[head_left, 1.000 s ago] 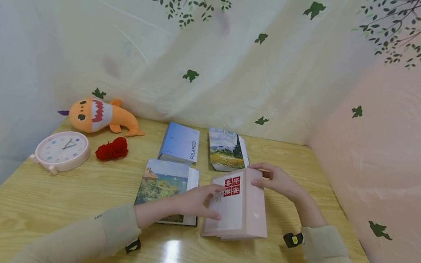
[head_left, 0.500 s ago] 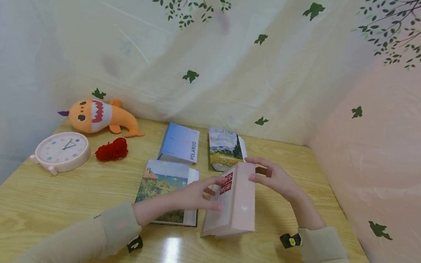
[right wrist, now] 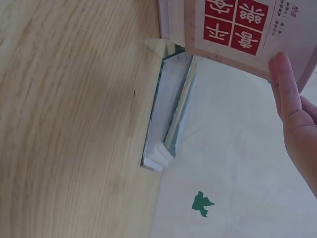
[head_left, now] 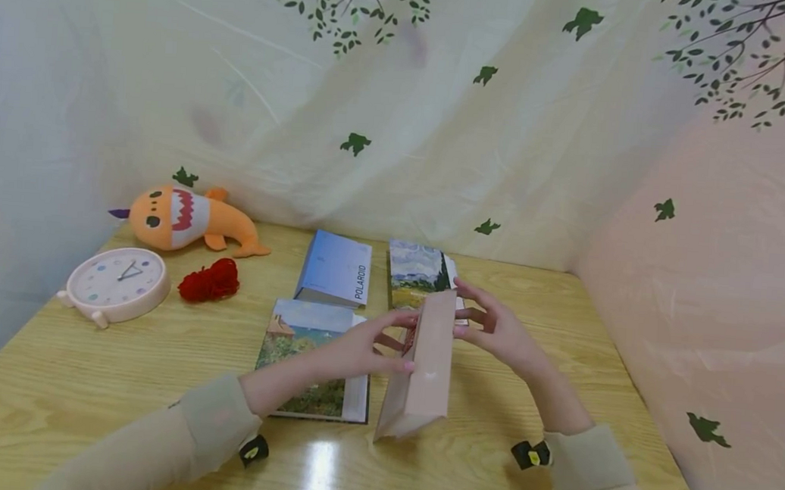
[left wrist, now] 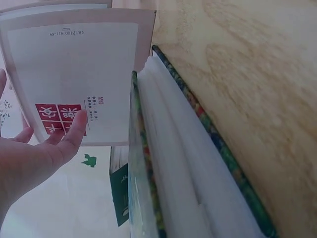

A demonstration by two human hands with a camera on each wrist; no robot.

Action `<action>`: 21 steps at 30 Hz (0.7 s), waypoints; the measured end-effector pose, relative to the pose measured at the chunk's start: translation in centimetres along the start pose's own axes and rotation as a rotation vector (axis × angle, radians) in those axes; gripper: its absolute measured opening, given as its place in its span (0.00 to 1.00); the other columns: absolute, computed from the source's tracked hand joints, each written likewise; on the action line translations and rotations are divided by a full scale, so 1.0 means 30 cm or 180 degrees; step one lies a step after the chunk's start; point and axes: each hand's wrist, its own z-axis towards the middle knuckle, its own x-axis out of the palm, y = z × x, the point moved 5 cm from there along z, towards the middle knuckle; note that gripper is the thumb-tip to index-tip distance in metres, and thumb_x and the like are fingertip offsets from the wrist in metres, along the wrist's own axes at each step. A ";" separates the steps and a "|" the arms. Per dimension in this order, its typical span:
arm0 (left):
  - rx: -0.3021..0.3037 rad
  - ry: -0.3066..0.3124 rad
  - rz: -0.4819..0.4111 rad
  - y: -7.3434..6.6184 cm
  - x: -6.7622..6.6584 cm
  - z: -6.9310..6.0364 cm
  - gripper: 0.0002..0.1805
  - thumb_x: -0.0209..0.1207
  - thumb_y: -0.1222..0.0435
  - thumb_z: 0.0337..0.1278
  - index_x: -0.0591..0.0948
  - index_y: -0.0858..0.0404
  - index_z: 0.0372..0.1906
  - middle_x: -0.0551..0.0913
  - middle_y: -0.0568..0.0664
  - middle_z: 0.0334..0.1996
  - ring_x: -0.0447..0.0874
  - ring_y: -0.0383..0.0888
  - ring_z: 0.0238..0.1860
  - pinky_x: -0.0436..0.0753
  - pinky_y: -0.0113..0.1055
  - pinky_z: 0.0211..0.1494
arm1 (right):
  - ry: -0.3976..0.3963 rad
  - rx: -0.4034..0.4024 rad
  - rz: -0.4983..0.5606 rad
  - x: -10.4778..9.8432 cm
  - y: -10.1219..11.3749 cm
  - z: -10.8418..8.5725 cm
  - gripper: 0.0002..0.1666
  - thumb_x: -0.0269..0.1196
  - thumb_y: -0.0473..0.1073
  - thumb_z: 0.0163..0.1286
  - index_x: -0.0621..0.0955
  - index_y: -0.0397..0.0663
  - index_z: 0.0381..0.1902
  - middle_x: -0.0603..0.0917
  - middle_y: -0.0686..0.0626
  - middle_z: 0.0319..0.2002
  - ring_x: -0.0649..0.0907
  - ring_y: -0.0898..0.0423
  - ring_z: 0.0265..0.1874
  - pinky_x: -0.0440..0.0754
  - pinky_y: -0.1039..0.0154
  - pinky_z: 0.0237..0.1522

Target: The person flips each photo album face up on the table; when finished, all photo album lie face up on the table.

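A thick pale pink book (head_left: pixel 431 362) with red character squares on its covers stands on its edge, spine toward me, between both hands. In the left wrist view its cover (left wrist: pixel 79 59) carries the red squares. The left hand (head_left: pixel 358 343) touches that left cover with extended fingers, its thumb at the spine's edge. On the other side, the right hand (head_left: pixel 499 330) rests straight fingers against the right cover, plain in the right wrist view, where the fingers (right wrist: pixel 288 87) touch the printed cover (right wrist: pixel 292 29). A seaside-painting book (head_left: pixel 310 345) lies under the left wrist.
Behind stand a blue POLAROID book (head_left: pixel 336 268) and a landscape-painting book (head_left: pixel 418 269), partly hidden. At the left are an orange plush shark (head_left: pixel 192 220), a pink clock (head_left: pixel 119 283) and red yarn (head_left: pixel 209 281), all on the wooden table (head_left: pixel 150 380).
The pink book has turned from its broad cover facing up to standing with its spine toward me. The right hand has moved left with it; the left hand stays against the cover.
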 end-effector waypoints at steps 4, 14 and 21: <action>0.0002 -0.0050 -0.0024 -0.009 -0.020 -0.010 0.42 0.65 0.53 0.54 0.57 0.46 0.72 0.65 0.51 0.67 0.75 0.53 0.58 0.80 0.42 0.52 | -0.0013 -0.0078 0.0151 0.024 0.002 0.002 0.44 0.62 0.34 0.65 0.54 0.47 0.74 0.60 0.38 0.67 0.77 0.56 0.54 0.81 0.61 0.50; -0.0017 -0.0164 0.0012 -0.013 -0.072 -0.032 0.43 0.65 0.54 0.54 0.57 0.48 0.73 0.62 0.50 0.69 0.76 0.49 0.56 0.80 0.39 0.51 | -0.0032 -0.0254 0.0481 0.091 -0.006 0.019 0.42 0.62 0.31 0.63 0.56 0.40 0.71 0.61 0.37 0.67 0.76 0.55 0.57 0.81 0.60 0.50; -0.0085 -0.0211 0.0193 -0.003 -0.105 -0.053 0.44 0.64 0.49 0.53 0.57 0.46 0.72 0.61 0.50 0.69 0.76 0.49 0.55 0.81 0.39 0.49 | 0.0050 -0.0326 0.0390 0.149 -0.015 0.037 0.36 0.62 0.31 0.64 0.62 0.40 0.68 0.64 0.39 0.67 0.70 0.39 0.62 0.80 0.60 0.51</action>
